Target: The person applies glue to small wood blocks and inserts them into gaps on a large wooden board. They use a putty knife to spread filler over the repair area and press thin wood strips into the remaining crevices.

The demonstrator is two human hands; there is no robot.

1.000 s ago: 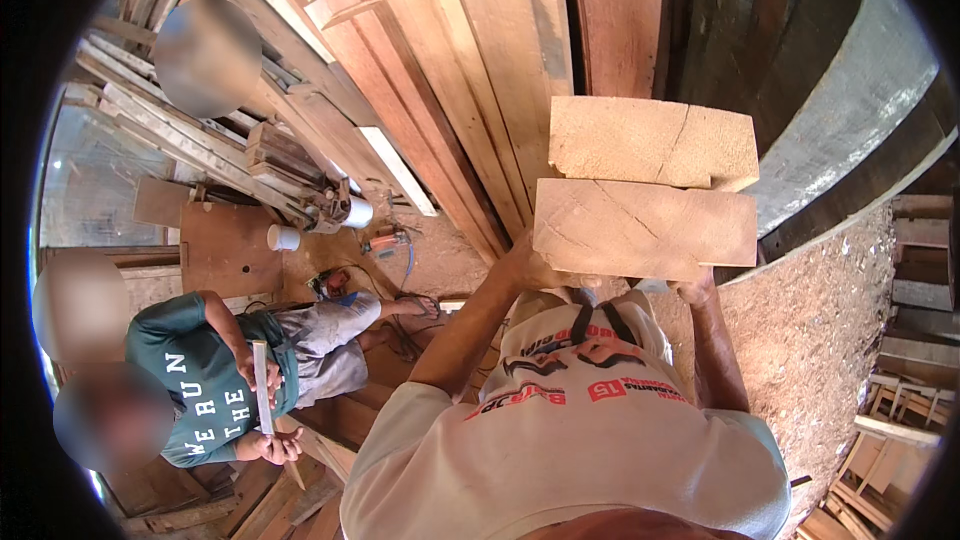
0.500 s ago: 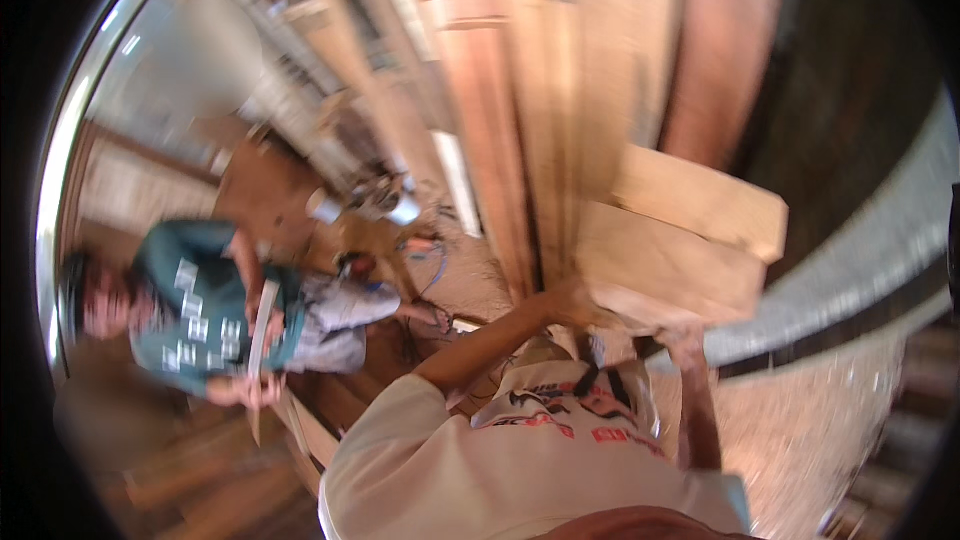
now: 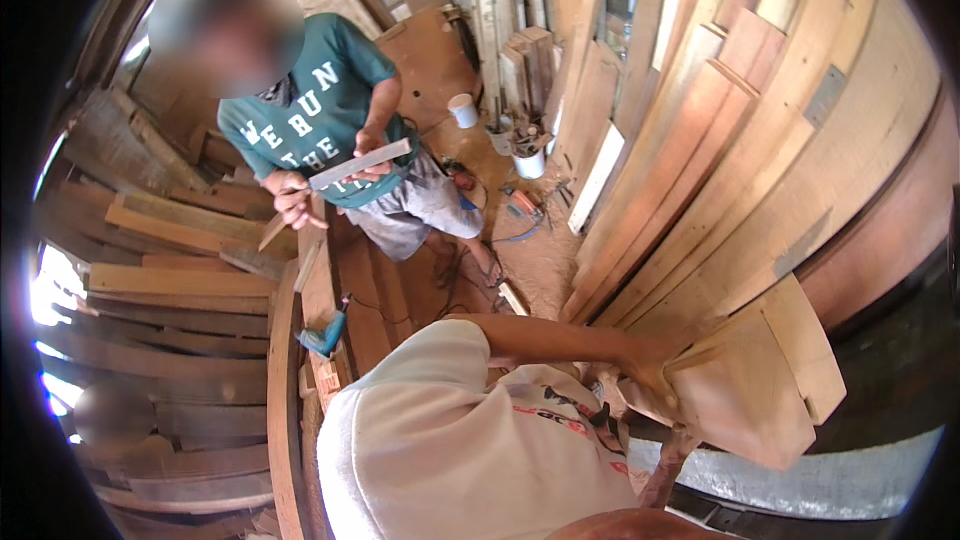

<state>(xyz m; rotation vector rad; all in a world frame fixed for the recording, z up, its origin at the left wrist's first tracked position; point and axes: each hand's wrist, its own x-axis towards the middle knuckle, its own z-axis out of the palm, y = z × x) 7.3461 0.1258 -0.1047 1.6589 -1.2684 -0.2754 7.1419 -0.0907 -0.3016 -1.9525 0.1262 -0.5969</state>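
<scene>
My left hand [image 3: 652, 375] grips the near side of two pale wooden blocks [image 3: 745, 395], pressed together at the lower right in the head view. My right hand [image 3: 678, 440] is under them, wrapped on their lower edge and partly hidden. Just past the blocks, tall boards [image 3: 705, 190] of light and reddish wood lean in a row.
A co-worker [image 3: 350, 110] at upper left holds a flat bar [image 3: 360, 161]. A teal power tool [image 3: 322, 335] rests on a wooden beam. An orange tool [image 3: 523, 206], cords and white buckets [image 3: 529, 163] are on the floor. Stacked planks [image 3: 175, 280] fill the left side.
My view has swung left, so the co-worker and floor sit higher and more central. The blocks I hold have moved lower in the view and are tilted more.
</scene>
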